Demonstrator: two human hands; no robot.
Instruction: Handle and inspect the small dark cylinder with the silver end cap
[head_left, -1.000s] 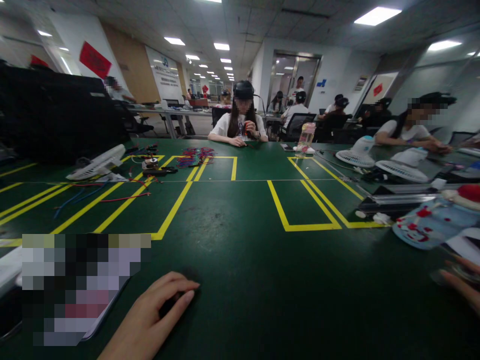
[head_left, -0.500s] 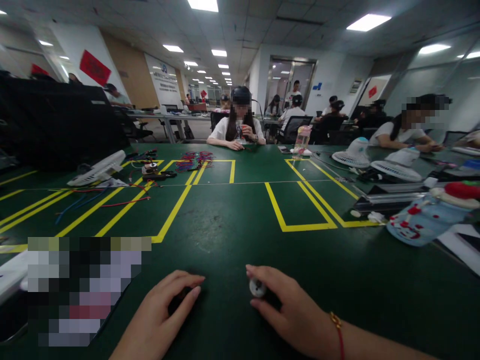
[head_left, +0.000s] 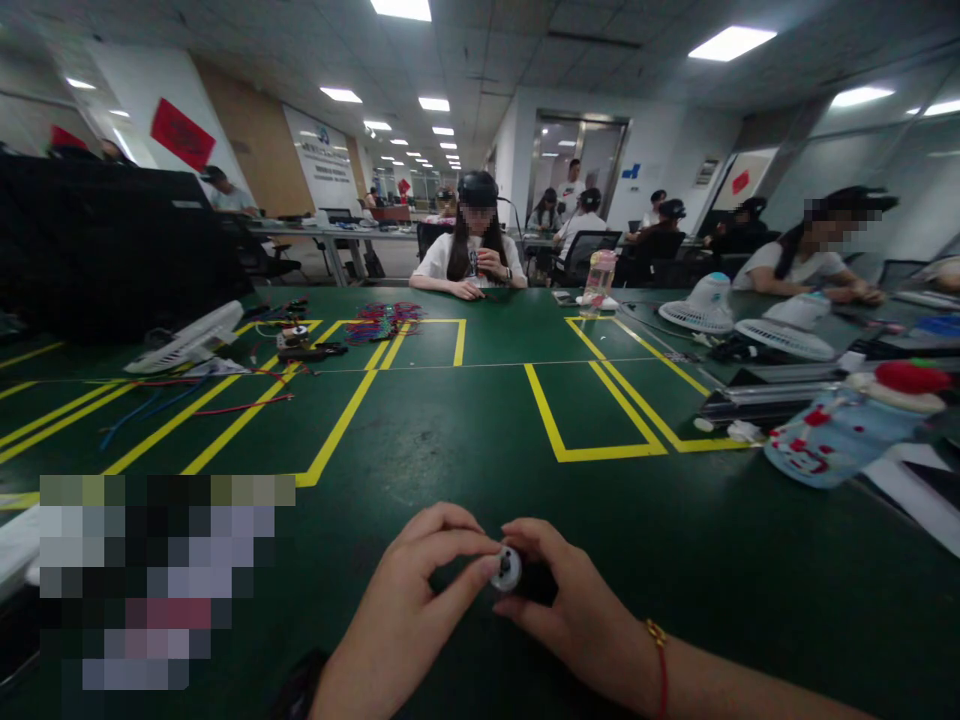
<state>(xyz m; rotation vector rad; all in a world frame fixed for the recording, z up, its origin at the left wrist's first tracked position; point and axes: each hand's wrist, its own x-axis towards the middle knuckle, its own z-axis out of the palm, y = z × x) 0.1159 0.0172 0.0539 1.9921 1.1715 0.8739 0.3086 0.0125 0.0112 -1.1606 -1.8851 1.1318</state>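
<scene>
My right hand (head_left: 559, 580) is closed around a small round silver part (head_left: 510, 572) with a pale rim and dark spots on its end face. Its thumb and fingers hold the part from the right side. From the other side, my left hand (head_left: 431, 570) meets it, thumb and forefinger pinched together at the face of the part. Whatever lies between those left fingertips is too small and covered to name. Both hands are just above the green table (head_left: 420, 455), close to its near side.
A blue jar with a red lid (head_left: 817, 435) stands at right, near two white fans (head_left: 697, 303). Wire bundles (head_left: 386, 323) and a white fan (head_left: 187, 338) lie at left. A blurred-out flat object (head_left: 165, 580) is near left. Across the table sits a person (head_left: 472, 250).
My left hand has moved right, from apart over the table to the round part, and its fingers have closed in a pinch. My right hand still holds the part, nearly in place.
</scene>
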